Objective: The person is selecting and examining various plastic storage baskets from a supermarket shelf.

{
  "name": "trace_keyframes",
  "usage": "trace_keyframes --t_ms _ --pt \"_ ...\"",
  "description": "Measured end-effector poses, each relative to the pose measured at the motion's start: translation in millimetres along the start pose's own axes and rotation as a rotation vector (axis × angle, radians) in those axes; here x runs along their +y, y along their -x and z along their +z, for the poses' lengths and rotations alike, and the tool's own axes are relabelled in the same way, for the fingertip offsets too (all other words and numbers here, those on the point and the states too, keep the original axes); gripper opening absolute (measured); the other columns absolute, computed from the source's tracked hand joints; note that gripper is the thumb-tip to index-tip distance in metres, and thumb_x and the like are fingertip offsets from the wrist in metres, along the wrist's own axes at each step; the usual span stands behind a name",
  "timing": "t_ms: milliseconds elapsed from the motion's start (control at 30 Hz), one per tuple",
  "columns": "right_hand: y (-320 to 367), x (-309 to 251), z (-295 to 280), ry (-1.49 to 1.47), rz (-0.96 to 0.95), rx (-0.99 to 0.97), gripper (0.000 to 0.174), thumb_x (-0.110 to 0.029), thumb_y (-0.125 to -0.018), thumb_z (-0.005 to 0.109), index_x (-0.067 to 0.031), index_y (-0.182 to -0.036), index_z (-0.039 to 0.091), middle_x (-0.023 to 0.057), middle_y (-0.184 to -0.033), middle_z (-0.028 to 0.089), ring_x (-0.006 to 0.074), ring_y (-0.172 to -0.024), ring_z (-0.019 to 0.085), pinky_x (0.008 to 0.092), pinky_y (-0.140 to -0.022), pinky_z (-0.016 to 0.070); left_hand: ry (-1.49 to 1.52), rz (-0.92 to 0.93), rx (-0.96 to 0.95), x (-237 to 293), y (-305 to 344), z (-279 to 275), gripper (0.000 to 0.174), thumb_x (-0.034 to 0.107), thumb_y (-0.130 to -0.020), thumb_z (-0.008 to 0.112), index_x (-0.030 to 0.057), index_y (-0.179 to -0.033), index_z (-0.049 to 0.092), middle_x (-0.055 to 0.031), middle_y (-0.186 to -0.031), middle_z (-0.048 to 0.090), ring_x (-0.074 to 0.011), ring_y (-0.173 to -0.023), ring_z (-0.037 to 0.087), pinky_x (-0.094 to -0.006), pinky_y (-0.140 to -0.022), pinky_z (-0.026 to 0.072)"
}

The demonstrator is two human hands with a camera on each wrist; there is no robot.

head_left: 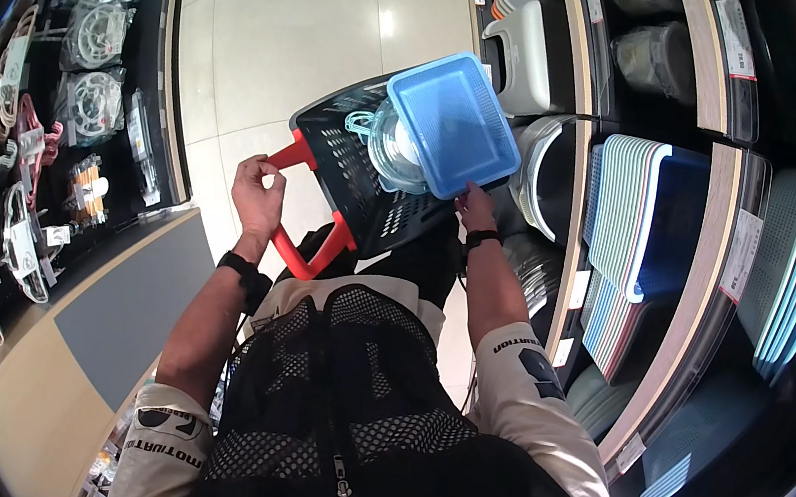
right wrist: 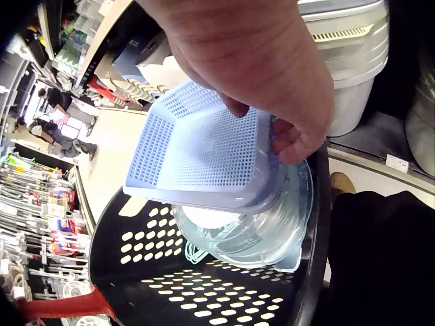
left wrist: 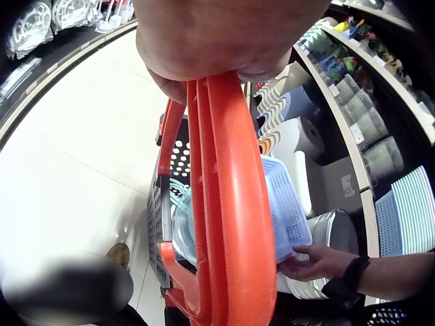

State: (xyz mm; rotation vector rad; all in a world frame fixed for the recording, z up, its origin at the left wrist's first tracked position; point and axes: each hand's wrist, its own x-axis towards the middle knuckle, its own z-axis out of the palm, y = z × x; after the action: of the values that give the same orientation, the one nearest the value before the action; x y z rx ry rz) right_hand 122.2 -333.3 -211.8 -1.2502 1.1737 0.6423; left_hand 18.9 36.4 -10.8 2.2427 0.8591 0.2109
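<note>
The left hand (head_left: pixel 259 194) grips the red handle (head_left: pixel 302 262) of a black perforated shopping basket (head_left: pixel 333 126); in the left wrist view its fingers wrap the handle (left wrist: pixel 234 204). The right hand (head_left: pixel 474 208) pinches the near edge of a light blue perforated tray (head_left: pixel 455 126), thumb inside and fingers outside in the right wrist view, where the hand (right wrist: pixel 272 102) covers part of the rim. The tray (right wrist: pixel 211 149) lies tilted over clear bluish round containers (right wrist: pixel 258 238) in the basket. Pale teal loops (head_left: pixel 361 123) show beside them.
Shelves on the right hold stacked baskets (head_left: pixel 626 212), a white bin (head_left: pixel 520 60) and round tubs (head_left: pixel 542 172). Hangers (head_left: pixel 21 242) and packaged goods hang on the left rack. Tiled floor (head_left: pixel 297 18) runs between. Two people (right wrist: pixel 58 122) stand farther down the aisle.
</note>
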Motion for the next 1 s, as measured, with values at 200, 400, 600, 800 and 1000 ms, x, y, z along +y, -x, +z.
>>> trace_keyframes --t_ms 200,400,600,800,1000 --pt "30.2 -19.1 0.2 -0.139 -0.017 -0.078 0.029 -0.028 -0.095 0.063 -0.0057 -0.112 0.057 0.0055 -0.099 0.06 0.0212 -0.086 0.06 0.0344 -0.076 0.0541 -0.001 0.003 -0.009 0.6 0.2 -1.3 0.006 0.004 -0.077 0.067 0.0008 -0.08 0.064 -0.0159 -0.115 0.063 -0.0281 -0.102 0.064 -0.0355 -0.091 0.0523" --pt "55.0 -38.3 -13.3 -0.382 0.008 -0.338 0.042 -0.036 -0.092 0.064 -0.0081 -0.121 0.055 0.0054 -0.109 0.059 0.0235 -0.094 0.061 0.028 -0.071 0.0522 -0.001 -0.002 -0.01 4.4 0.1 -3.5 0.006 0.004 -0.077 0.066 -0.0006 -0.079 0.064 -0.0165 -0.115 0.063 -0.0283 -0.1 0.065 -0.0353 -0.091 0.0522" --pt "80.6 -57.7 -8.1 -0.301 -0.029 -0.545 0.052 -0.041 -0.09 0.066 -0.0044 -0.124 0.054 0.0074 -0.111 0.06 0.0198 -0.091 0.06 0.0251 -0.068 0.0512 -0.011 -0.002 -0.007 1.1 0.2 -3.8 0.007 0.006 -0.076 0.068 -0.0001 -0.078 0.065 -0.018 -0.115 0.063 -0.0309 -0.099 0.066 -0.0375 -0.091 0.0518" --pt "138.1 -43.3 -7.2 -0.517 0.022 -0.675 0.029 -0.026 -0.088 0.067 -0.006 -0.106 0.058 0.006 -0.094 0.065 0.0204 -0.081 0.061 0.0312 -0.069 0.0486 0.005 0.023 0.016 -2.8 -0.2 -2.9 0.008 0.006 -0.076 0.07 -0.0004 -0.078 0.065 -0.0185 -0.11 0.064 -0.031 -0.096 0.066 -0.0375 -0.088 0.052" --pt "243.8 -6.6 -31.9 -0.469 -0.232 -0.688 0.039 -0.01 -0.087 0.06 -0.0001 -0.125 0.053 0.0136 -0.121 0.065 0.0262 -0.109 0.064 0.0396 -0.095 0.0489 0.015 0.039 0.008 -8.0 2.3 -3.8 0.009 0.009 -0.075 0.068 0.0026 -0.076 0.063 -0.0165 -0.107 0.062 -0.0333 -0.096 0.063 -0.0396 -0.087 0.0501"
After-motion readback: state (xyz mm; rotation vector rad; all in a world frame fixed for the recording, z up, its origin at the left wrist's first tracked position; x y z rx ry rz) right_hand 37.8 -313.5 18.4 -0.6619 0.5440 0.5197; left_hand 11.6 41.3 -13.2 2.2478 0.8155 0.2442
